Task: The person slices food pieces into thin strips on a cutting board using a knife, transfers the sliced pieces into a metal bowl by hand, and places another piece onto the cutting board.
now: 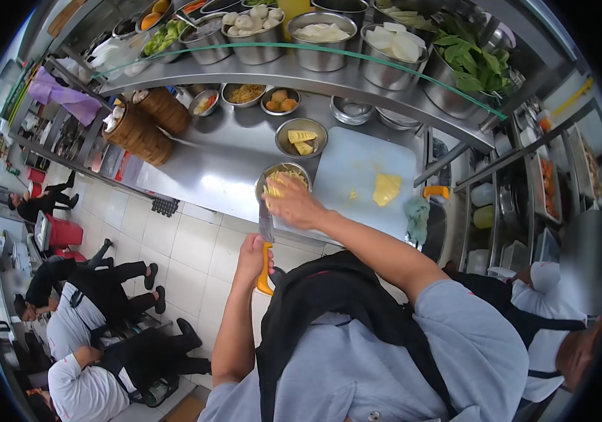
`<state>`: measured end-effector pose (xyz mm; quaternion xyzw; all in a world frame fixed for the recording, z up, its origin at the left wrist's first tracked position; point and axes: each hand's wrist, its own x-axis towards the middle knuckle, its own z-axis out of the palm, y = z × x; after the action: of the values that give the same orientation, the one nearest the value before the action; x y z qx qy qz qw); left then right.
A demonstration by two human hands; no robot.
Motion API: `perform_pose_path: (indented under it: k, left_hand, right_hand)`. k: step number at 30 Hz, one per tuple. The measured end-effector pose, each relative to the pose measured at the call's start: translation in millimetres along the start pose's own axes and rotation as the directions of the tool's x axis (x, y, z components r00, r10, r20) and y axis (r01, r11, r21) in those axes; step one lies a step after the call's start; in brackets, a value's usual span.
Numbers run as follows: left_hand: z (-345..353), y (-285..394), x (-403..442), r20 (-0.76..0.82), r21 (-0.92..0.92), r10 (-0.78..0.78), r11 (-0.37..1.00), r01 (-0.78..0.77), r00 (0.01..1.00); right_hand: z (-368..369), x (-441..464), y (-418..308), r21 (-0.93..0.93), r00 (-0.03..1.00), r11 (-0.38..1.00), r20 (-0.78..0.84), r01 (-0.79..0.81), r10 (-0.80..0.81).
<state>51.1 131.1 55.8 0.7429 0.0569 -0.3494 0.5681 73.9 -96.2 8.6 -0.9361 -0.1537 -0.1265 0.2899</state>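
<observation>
My left hand [250, 259] is closed around the orange handle of a knife [265, 271]. Its blade points away from me, and the tip reaches the near rim of a metal bowl [259, 188]. Fine yellow shreds [288, 171] fill that bowl. Over them lies my right hand [294, 202], fingers stretched out and touching the shreds. To the right, a white cutting board [350, 151] carries a yellow flat-cut piece [387, 190] and a few small scraps. Just behind, another metal bowl [283, 146] contains larger yellow pieces [303, 136] resembling bamboo shoot.
Bamboo steamers [135, 137] stand at the counter's left. Small bowls, one with round brown balls [280, 102], line the back beneath a steel shelf [258, 70] holding ingredient tubs. A green cloth [417, 214] lies right of the board. Another person [533, 302] stands close on my right.
</observation>
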Motion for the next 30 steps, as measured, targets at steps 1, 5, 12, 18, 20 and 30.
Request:
perform_pose_path:
  k: [1, 5, 12, 18, 20, 30]
  left_hand:
    - [0, 3, -1, 0.029, -0.091, -0.028, 0.995, 0.03, 0.999]
    - [-2, 11, -8, 0.117, -0.28, -0.074, 0.954, 0.104, 0.99]
    - [-27, 15, -56, 0.162, -0.126, -0.088, 0.986, 0.109, 0.983]
    - [-37, 15, -75, 0.161, 0.088, 0.1, 0.989, -0.115, 0.982]
    - [-25, 7, -62, 0.202, 0.154, 0.073, 0.982, -0.105, 0.977]
    - [51, -89, 65, 0.212, 0.414, 0.106, 0.891, -0.188, 0.971]
  right_hand:
    - [-2, -6, -8, -0.003, 1.0, 1.0, -0.008, -0.005, 0.005]
    - [4, -13, -19, 0.004, 0.981, 0.998, 0.181, -0.067, 0.065]
    - [25, -6, 16, -0.263, 0.964, 0.936, 0.066, -0.233, 0.259]
    - [-13, -45, 40, 0.15, 0.84, 0.917, -0.367, -0.37, 0.399]
    - [-14, -81, 82, 0.222, 0.663, 0.769, -0.402, -0.599, 0.632]
    - [-28, -148, 114, 0.009, 0.807, 0.809, -0.066, -0.588, 0.587]
